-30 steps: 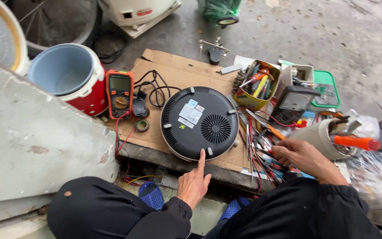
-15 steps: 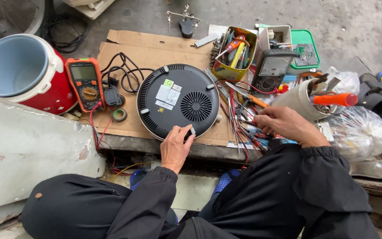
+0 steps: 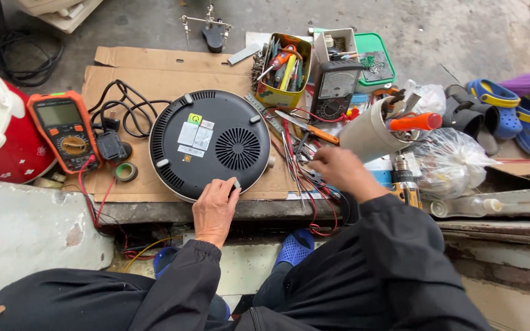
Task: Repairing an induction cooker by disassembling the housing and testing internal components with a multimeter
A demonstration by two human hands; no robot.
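**Round black cooker base steadied at its near rim**

Where the cardboard sheet covers the tabletop, a round black induction cooker is laid upside down, its matt plastic underside shown with a circular slotted fan grille, pale paper labels and small grey feet around the edge. The left hand is rested on the near rim of the cooker, fingers stretched flat and spread over the edge, with nothing clasped. The right hand is held just right of the cooker over a tangle of thin red and black wires; its fingers are loosely curled, and whether anything is pinched in them cannot be told.

A black power cord is coiled on the cardboard left of the cooker, with a small roll of tape near it. Further left an orange, rubber-cased multimeter is seen, lying against a glossy red pot. Behind the right hand a yellow tin of tools, a dark analogue meter and a green plastic tray are ranged. A pale tube-shaped holder is tilted beside them, next to a crumpled clear plastic bag. Blue rubber clogs are set on the concrete floor at far right.
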